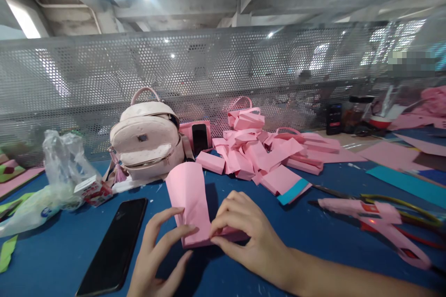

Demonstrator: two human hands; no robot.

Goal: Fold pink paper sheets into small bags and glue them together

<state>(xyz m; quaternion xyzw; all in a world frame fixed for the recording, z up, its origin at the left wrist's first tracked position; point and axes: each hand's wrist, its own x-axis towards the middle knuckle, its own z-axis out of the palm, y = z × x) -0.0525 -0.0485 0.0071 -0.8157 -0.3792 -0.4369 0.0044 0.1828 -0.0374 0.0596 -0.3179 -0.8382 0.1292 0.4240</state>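
A pink folded paper piece [190, 194] stands on the blue table in front of me, its tall panel upright and a flap lying out to the right at its base. My left hand [160, 246] is at its left side, fingers spread, with two fingertips resting on the panel and the thumb apart below it. At the lower right edge, my right hand [244, 232] pinches the paper between thumb and fingers. Part of the flap is hidden behind that hand.
A black smartphone [114, 246] lies at the left, near a plastic bag [64, 171] and a small carton [93, 190]. Behind are a white backpack [149, 139] and a heap of pink paper pieces [251, 148]. A pink glue gun [376, 218] lies right, over colour-handled scissors [414, 208].
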